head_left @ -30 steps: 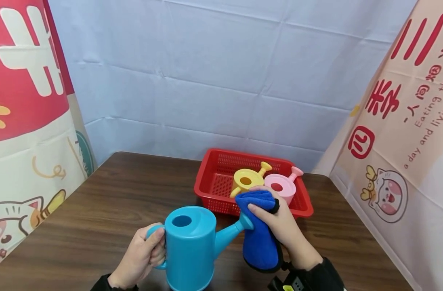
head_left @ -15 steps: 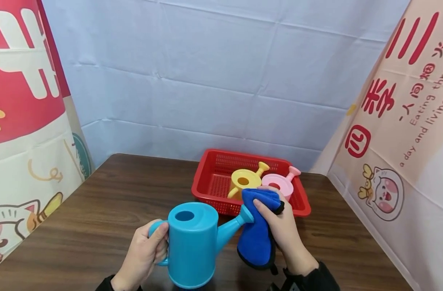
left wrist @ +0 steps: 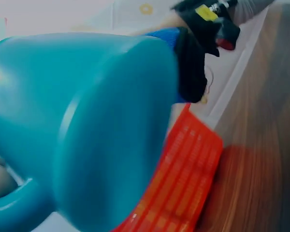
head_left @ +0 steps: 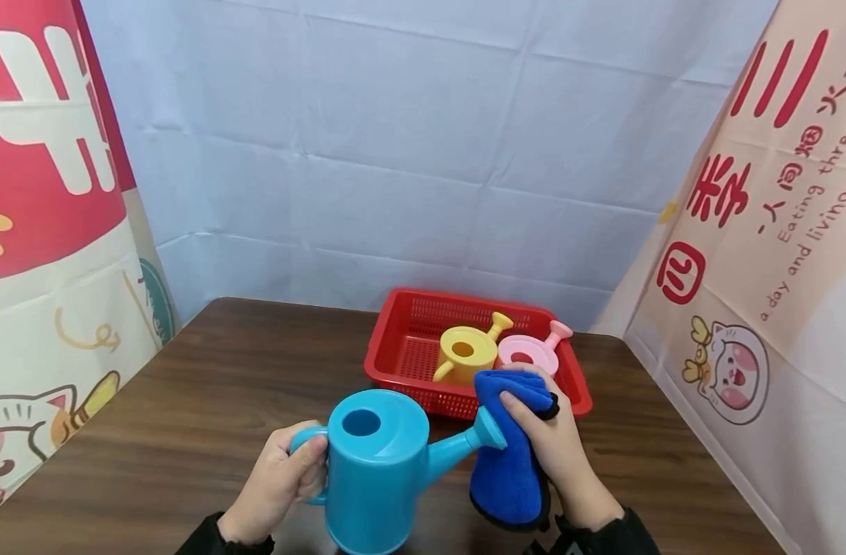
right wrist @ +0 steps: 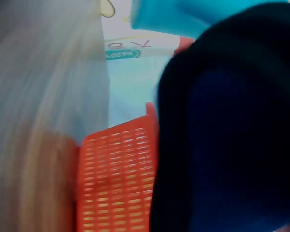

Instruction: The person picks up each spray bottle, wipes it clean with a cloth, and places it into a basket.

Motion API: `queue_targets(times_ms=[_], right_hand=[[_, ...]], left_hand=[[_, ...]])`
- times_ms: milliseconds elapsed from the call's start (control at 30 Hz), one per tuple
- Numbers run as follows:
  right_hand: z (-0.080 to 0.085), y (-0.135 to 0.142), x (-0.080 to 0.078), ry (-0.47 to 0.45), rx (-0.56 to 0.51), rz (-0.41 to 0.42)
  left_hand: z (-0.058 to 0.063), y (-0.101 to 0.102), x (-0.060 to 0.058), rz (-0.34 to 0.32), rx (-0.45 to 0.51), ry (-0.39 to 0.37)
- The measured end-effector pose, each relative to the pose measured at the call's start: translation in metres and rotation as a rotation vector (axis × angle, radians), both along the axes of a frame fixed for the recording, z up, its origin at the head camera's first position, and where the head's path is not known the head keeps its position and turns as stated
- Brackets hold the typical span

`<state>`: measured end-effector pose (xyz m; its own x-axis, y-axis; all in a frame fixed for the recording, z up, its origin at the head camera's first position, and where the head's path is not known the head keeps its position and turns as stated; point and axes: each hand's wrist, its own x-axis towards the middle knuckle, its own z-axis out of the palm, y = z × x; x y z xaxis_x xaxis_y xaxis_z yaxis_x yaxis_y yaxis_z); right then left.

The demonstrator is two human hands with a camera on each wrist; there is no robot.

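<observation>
My left hand [head_left: 284,476] grips the handle of a blue watering can [head_left: 377,478], which is held up in front of me with its spout pointing right. In the left wrist view the can's base [left wrist: 121,135] fills much of the picture. My right hand [head_left: 551,432] holds a folded blue cloth [head_left: 509,478] with black edging, against the sprinkler head at the spout's tip. The cloth's dark underside [right wrist: 232,145] covers the right side of the right wrist view, hiding the fingers there.
Behind the hands, a red perforated basket [head_left: 412,297] stands on the brown wooden table [head_left: 256,370]. Inside it are a yellow watering can [head_left: 457,347] and a pink watering can [head_left: 537,351]. A pale blue cloth backdrop [head_left: 395,154] hangs at the table's back edge.
The blue watering can and both hands have shifted slightly to the right in the head view. The cloth stays at the spout's tip, and its hanging end has swung a little.
</observation>
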<state>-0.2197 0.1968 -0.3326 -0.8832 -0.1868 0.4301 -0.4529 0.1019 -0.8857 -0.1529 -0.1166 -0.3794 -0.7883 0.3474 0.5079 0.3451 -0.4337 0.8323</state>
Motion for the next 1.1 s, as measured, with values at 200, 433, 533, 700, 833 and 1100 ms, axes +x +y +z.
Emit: queue_targets(times_ms=[200,433,533,700,833,1100], right_hand=[[-0.015,0.001,-0.001,-0.085,0.060,0.002],[-0.026,-0.001,0.005,-0.097,0.155,0.030],[-0.029,0.000,0.008,-0.109,0.164,0.033],[-0.032,0.002,0.010,-0.133,0.177,0.081],[-0.034,0.004,0.012,-0.152,0.211,0.124],[-0.036,0.010,0.015,-0.126,0.259,0.132]], left_hand=[[0.018,0.012,-0.020,0.112,0.140,-0.027],[0.047,0.032,-0.064,0.415,0.081,0.090],[0.050,0.040,-0.088,0.495,0.044,0.066],[0.042,0.052,-0.128,0.512,-0.054,-0.102],[0.031,0.056,-0.151,0.489,-0.143,-0.238],[0.018,0.064,-0.176,0.469,-0.373,-0.313]])
